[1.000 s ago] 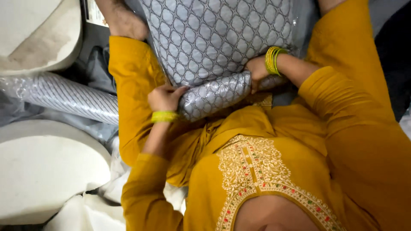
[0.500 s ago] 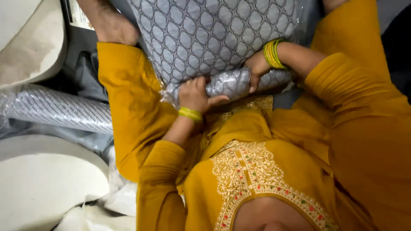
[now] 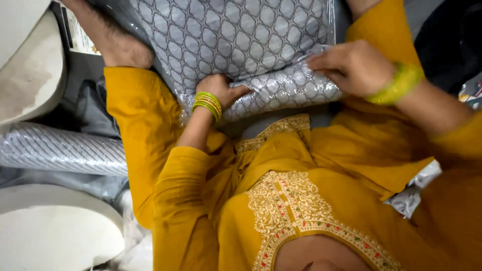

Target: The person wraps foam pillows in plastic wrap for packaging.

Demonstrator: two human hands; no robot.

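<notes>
Cushion: a large grey cushion with a pale lattice pattern, sealed in a clear plastic bag (image 3: 236, 45), filled the upper middle of the frame, resting on the lap, probably for steadiness.
Bag end: the loose plastic end (image 3: 286, 90) was folded under the cushion's lower edge.
Right hand (image 3: 351, 68): fingers pressed together, flat on the fold, right of centre.
Left hand (image 3: 223, 93): fingers curled, pinching the fold from below.
Roll: a grey ribbed wrapped roll (image 3: 60, 150) lay at left.
</notes>
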